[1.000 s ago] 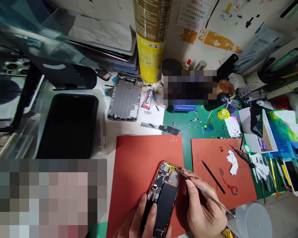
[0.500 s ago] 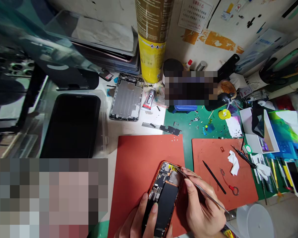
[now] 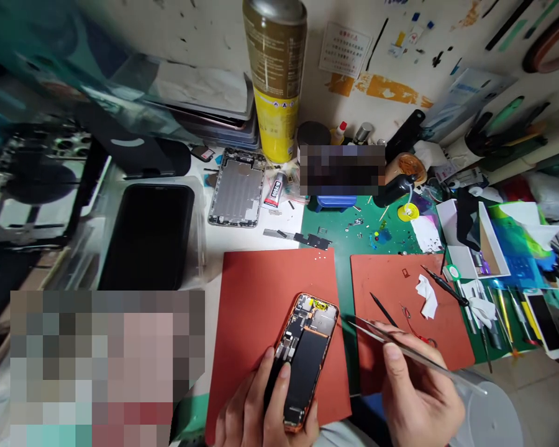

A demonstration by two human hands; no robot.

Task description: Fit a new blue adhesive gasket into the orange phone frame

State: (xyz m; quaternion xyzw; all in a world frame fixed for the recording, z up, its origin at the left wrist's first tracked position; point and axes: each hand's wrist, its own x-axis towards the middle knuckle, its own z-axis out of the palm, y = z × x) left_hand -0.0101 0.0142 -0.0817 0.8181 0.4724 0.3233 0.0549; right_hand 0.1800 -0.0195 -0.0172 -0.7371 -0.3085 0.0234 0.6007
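An opened phone point(image 3: 310, 366) with an orange frame lies tilted on the left red mat point(image 3: 246, 310), its black battery and circuit boards showing. A bit of yellow tape point(image 3: 320, 305) sits inside its top end. My left hand point(image 3: 265, 403) holds the phone by its lower part, fingers over the left edge and thumb at the right. To the right of the phone, my right hand point(image 3: 414, 385) grips metal tweezers point(image 3: 419, 359). Their tips are apart, with nothing visible between them, and clear of the phone.
The right red mat point(image 3: 363, 279) bears a black stick, red-handled scissors and crumpled tissue point(image 3: 427, 297). Behind stand a yellow spray can point(image 3: 274, 124), a grey phone housing point(image 3: 237, 189) and a glue tube point(image 3: 274, 191). A black-screened phone point(image 3: 149, 236) lies left; several screwdrivers lie right.
My right hand has drawn the tweezers away from the phone's top end, to the right and toward me. My left hand still holds the phone. The camera view has shifted slightly.
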